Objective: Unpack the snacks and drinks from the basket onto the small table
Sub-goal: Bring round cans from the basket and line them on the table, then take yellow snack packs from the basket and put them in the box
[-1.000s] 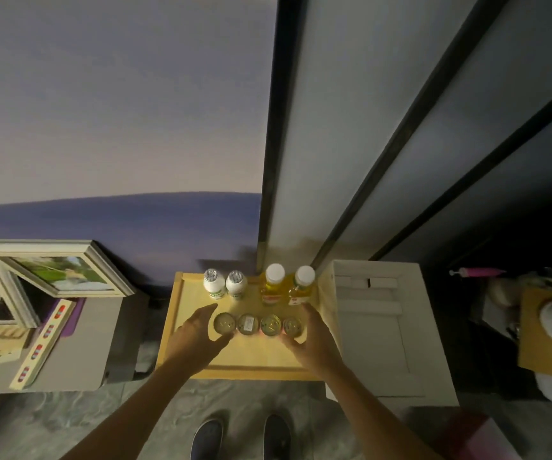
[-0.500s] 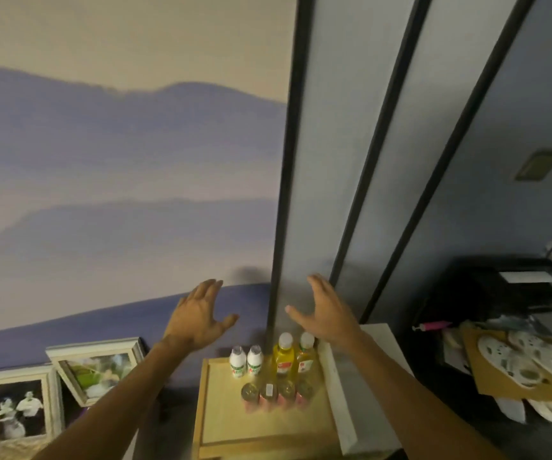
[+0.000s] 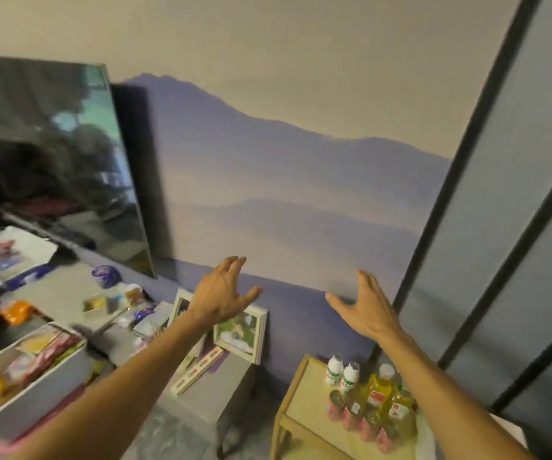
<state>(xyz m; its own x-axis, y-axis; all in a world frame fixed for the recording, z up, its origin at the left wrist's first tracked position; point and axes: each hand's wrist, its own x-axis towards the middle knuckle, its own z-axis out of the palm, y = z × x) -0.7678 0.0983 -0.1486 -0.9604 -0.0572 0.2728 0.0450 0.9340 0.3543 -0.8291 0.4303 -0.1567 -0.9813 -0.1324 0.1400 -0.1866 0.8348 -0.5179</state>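
Wooden small table (image 3: 304,406) is holding 2 white bottles (image 3: 341,375), 2 yellow bottles (image 3: 388,395) and 4 cans (image 3: 357,416) as I am raising my left hand (image 3: 222,293) and right hand (image 3: 369,308), spread and empty, likely turning toward the basket (image 3: 32,393) for more snacks.

Mountain mural wall (image 3: 301,167), dark television (image 3: 52,154), grey cabinet (image 3: 214,390)

Looks like somebody's living room. There's a big flat TV (image 3: 59,161) leaning against a wall with a painted mountain mural (image 3: 284,167), a couple of framed photos (image 3: 239,333) propped on a low grey counter (image 3: 208,390), and general household clutter with a white bin of snack packets (image 3: 25,373) off to the left. Pretty lived-in home vibe, dim indoor lighting.
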